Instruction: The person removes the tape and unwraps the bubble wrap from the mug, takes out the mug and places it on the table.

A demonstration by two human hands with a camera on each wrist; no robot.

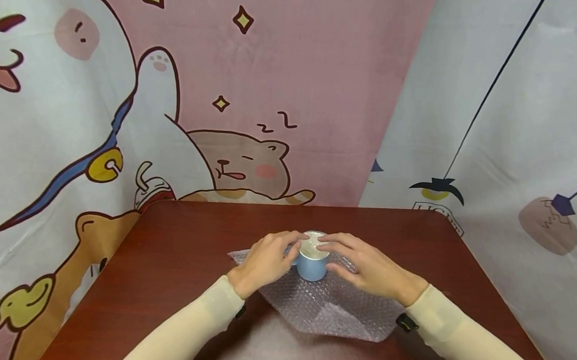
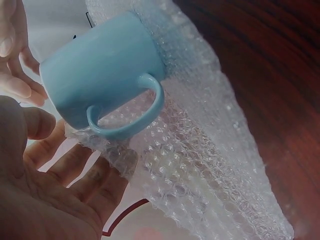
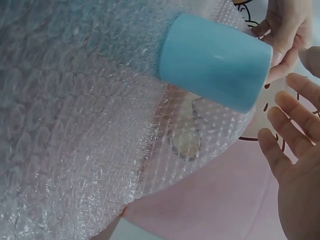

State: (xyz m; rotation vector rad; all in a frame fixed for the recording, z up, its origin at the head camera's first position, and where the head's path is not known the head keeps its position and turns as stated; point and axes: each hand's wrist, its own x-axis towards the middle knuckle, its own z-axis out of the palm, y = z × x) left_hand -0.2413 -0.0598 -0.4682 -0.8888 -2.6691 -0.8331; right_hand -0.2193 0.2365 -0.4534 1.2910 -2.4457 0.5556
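Note:
A light blue mug (image 1: 312, 268) stands upright on a sheet of clear bubble wrap (image 1: 321, 304); its inside looks pale from above. Its handle (image 2: 131, 127) points toward the left hand's side. At the mug's left, the left hand (image 1: 269, 262) has its fingers extended, thumb near the rim. In the left wrist view a corner of the wrap overlaps those fingertips (image 2: 112, 185). On the other side, the right hand (image 1: 368, 264) spreads loosely extended fingers close to the rim, with nothing gripped in its palm, as the right wrist view shows.
The wrap lies on a dark red-brown wooden table (image 1: 188, 235), reaching toward its near side. Behind the table hangs a cloth backdrop (image 1: 322, 90) with cartoon animals. Long pale sleeves (image 1: 179, 335) cover both forearms.

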